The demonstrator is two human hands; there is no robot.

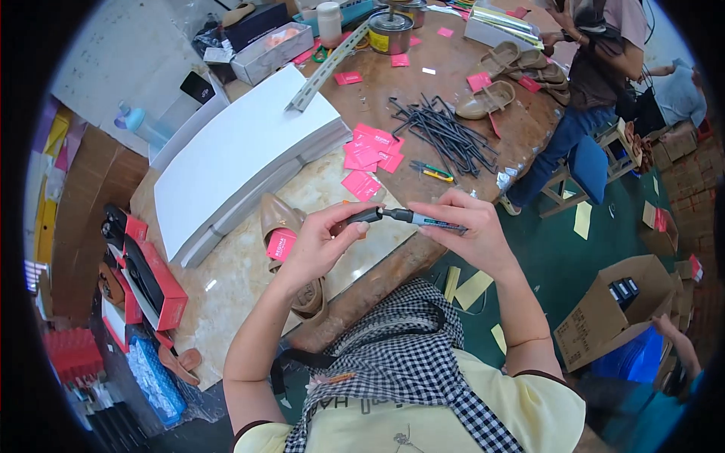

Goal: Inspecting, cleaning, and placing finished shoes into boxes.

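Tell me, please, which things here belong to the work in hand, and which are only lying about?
Work in hand:
marker, in the right hand
black cap, in the left hand
perhaps the nearby tan shoe

Apparently just lying about:
pile of black rods
stack of white sheets
loose pink cards
yellow-green snips

- White lettering stands on a pink tag [281, 246] at a tan shoe [278, 214] on the bench [377, 84].
- Pale print marks pink cards [362, 153] nearby.
- Small print runs along a marker [400, 216] in the right hand [477, 224].
- Dark characters cover a cardboard box [576, 340].
- Large letters cross a yellow shirt [521, 404], partly hidden by a checked apron [400, 321].
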